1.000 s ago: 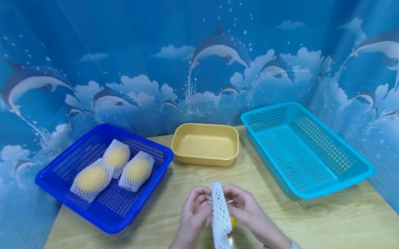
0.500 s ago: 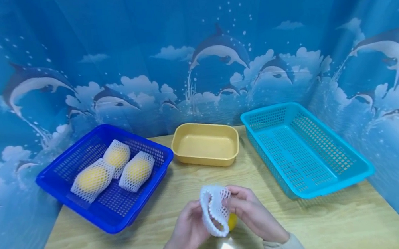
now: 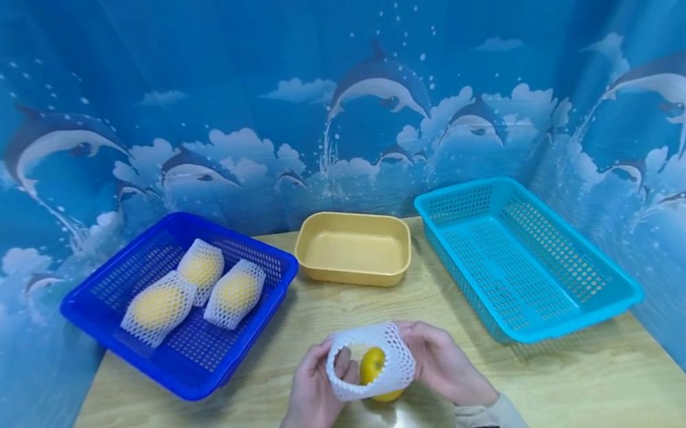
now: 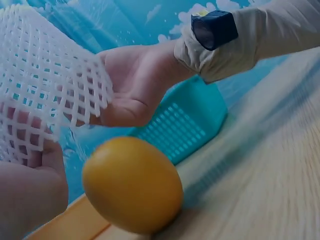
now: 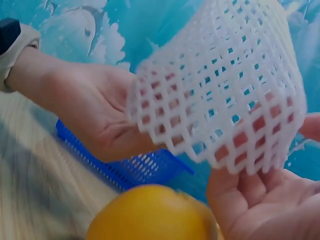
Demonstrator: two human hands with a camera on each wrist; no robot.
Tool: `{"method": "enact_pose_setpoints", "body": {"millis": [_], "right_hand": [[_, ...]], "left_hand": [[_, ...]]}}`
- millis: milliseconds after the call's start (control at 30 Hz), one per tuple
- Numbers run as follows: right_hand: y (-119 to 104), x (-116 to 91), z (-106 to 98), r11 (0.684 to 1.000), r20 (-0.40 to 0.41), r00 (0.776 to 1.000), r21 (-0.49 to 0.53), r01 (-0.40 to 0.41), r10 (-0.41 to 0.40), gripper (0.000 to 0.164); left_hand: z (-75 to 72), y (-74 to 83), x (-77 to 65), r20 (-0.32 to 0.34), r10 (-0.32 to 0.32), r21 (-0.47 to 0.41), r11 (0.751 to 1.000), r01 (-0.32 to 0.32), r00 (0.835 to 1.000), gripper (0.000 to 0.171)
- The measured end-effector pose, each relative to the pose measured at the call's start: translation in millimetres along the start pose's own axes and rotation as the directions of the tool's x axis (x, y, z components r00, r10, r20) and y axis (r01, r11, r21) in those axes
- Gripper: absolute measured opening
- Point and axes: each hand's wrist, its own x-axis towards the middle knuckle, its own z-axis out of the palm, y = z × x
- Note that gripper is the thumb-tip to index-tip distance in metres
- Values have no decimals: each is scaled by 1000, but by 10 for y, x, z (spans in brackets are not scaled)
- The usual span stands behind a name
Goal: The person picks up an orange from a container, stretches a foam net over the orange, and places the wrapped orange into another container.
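My left hand and right hand hold a white foam net sleeve between them, stretched wide at its mouth. Some fingertips show through the mesh in both wrist views. Beneath the sleeve a bare, rounded yellow-orange fruit stands on the table, apart from both hands. In the head view part of this fruit shows through the sleeve's opening. The right wrist view has the net above the fruit, with the left hand at one side.
A dark blue basket at left bears three yellow fruits in white nets. A yellow tub stands at the back middle, and a turquoise basket stands at right. A dolphin-print curtain hangs around the wooden table.
The sleeve was narrow and hanging upright between the hands; it has been turned sideways and spread wide. The hands have moved slightly apart. More of the fruit shows now.
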Motion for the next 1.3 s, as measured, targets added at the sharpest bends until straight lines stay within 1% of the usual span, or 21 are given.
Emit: {"method": "enact_pose_setpoints", "body": {"millis": [67,133,167,233,267,333,367,433,500,533,600,633,667,733,767,967,1033,1133,1200,1267,1300], "right_hand": [[8,-7,-27,999,-60,998,-16,-31,30,36],[28,-6,-55,997,-134,989,-49,-63,56,31],[40,-3,-72,994,-170,983,-73,-80,67,29],[65,1,-112,987,-231,969,-107,-116,89,25],[78,2,-133,985,-258,961,-118,-129,95,23],[104,3,-179,978,-312,945,-139,-153,103,20],[115,2,-203,976,-336,936,-149,-161,103,19],[141,-6,-251,970,-389,916,-165,-176,100,16],[174,-11,-305,964,-440,893,-186,-190,91,15],[192,-12,-332,960,-463,882,-199,-196,84,16],[235,-12,-388,953,-505,861,-224,-204,65,18],[258,-8,-413,948,-523,850,-238,-211,58,21],[278,-6,-436,943,-535,843,-253,-215,48,24],[318,9,-477,933,-552,833,-283,-221,30,30],[338,17,-493,929,-556,831,-297,-222,21,32],[437,70,-525,869,-612,789,-414,-272,-44,19],[459,87,-517,845,-636,769,-446,-295,-68,20],[481,105,-504,821,-650,753,-483,-305,-102,22],[495,111,-498,813,-660,742,-493,-311,-116,22],[511,108,-498,803,-672,730,-502,-321,-128,21],[519,106,-499,796,-677,724,-508,-330,-133,21]], "left_hand": [[-27,-8,-14,-94,1,-9,1000,-2,996,37],[-55,-23,-18,-231,1,22,1000,4,973,27],[-73,-34,-18,-305,3,47,999,12,952,21],[-120,-60,-13,-437,10,102,994,39,899,10],[-148,-75,-10,-485,11,132,989,60,875,14],[-213,-105,-10,-545,9,186,976,110,838,33],[-247,-122,-17,-556,12,219,967,133,831,44],[-307,-158,-13,-581,33,278,947,161,813,42],[-358,-192,-6,-597,80,377,906,191,798,30],[-373,-206,3,-605,119,448,868,212,788,21],[-389,-231,28,-624,200,584,762,280,756,12],[-390,-240,35,-628,235,640,699,321,742,14],[-393,-251,45,-627,259,683,636,359,735,16],[-391,-275,66,-621,293,737,534,414,727,19],[-397,-292,74,-618,299,749,506,428,727,20],[-444,-401,97,-533,370,827,418,376,761,17],[-450,-429,101,-484,415,864,366,345,770,15],[-468,-468,101,-391,487,919,252,303,781,14],[-482,-494,93,-328,536,944,172,280,777,9],[-489,-512,86,-273,579,959,105,262,768,4],[-494,-519,83,-239,598,966,69,248,765,7]]}}
